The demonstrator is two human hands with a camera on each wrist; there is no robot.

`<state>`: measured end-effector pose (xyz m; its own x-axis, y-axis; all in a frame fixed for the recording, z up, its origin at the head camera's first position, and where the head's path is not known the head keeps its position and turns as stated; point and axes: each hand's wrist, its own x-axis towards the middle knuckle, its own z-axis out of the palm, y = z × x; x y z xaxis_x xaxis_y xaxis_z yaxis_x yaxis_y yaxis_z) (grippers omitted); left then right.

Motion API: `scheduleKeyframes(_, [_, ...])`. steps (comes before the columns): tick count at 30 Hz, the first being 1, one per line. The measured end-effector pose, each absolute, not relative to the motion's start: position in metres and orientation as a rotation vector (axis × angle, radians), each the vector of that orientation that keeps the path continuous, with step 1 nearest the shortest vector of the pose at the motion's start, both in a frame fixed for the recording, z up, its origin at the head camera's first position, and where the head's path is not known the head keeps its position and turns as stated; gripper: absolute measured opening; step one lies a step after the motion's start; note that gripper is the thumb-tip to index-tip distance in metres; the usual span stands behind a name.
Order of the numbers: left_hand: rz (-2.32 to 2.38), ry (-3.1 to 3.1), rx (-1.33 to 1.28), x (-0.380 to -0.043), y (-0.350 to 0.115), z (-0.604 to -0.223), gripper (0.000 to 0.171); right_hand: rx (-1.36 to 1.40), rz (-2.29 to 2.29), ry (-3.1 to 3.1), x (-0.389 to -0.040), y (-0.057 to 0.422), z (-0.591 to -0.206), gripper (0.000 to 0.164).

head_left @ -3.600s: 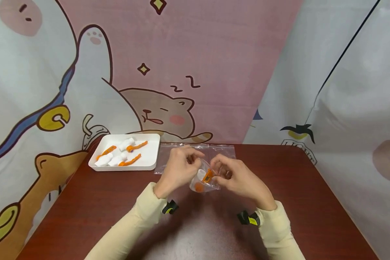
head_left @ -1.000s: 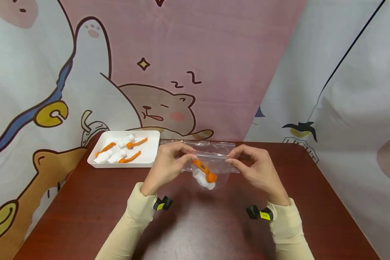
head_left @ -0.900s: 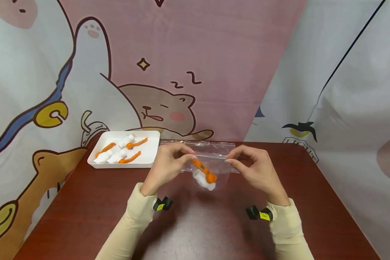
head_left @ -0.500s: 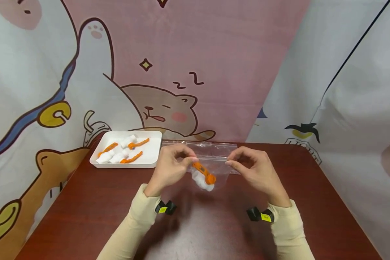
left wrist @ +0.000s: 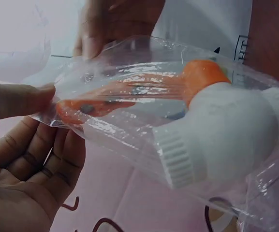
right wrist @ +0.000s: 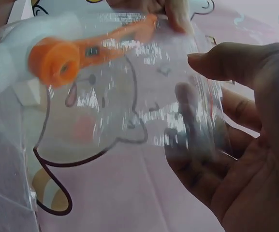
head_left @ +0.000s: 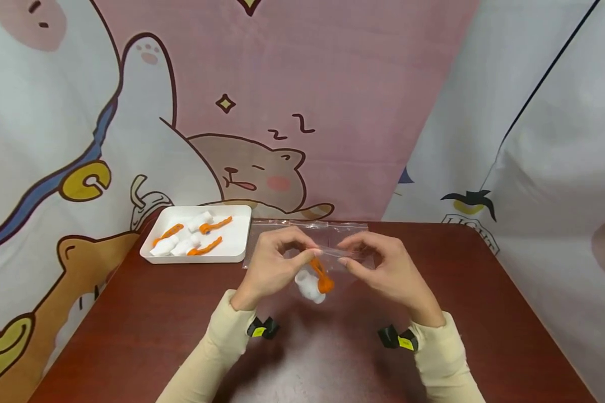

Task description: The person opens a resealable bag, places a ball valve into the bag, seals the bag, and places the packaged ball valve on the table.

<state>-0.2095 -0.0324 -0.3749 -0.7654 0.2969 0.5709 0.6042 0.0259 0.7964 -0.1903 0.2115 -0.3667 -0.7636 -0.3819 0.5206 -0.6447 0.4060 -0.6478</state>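
In the head view a clear zip bag (head_left: 333,252) hangs over the table between both hands, mouth edge upward. My left hand (head_left: 277,266) pinches one end of that edge between thumb and fingers; my right hand (head_left: 390,268) pinches the other end. Inside the bag lie a white plastic fitting (left wrist: 231,133) with ribbed round ends and an orange lever-shaped piece (right wrist: 57,60) with a ring at one end. The left wrist view shows the bag's film stretched over both parts. Fingers hide the ends of the zip edge.
At the left back stands a white tray (head_left: 232,249) with several white fittings (head_left: 165,246) and orange pieces (head_left: 205,246). More clear bags (head_left: 262,226) lie flat beside it, partly behind the hands. A printed cloth (head_left: 333,112) hangs along the table's (head_left: 484,302) back edge.
Earlier the hands worked close together at the bag, then spread its edge wide. Now they have come closer again, the edge tilts, and the parts inside have swung slightly.
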Motion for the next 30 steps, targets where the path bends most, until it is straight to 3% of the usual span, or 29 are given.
scheduleKeyframes(13, [-1.785, -2.142, -1.003, -0.205, -0.028, -0.373, 0.005, 1.025, 1.24, -2.333, -0.185, 0.195, -0.36, 0.014])
scheduleKeyframes(30, [-1.734, -2.172, -1.12, -0.208, -0.029, -0.378, 0.005, 1.005, 1.201, -2.339, -0.182, 0.194, -0.365, 0.009])
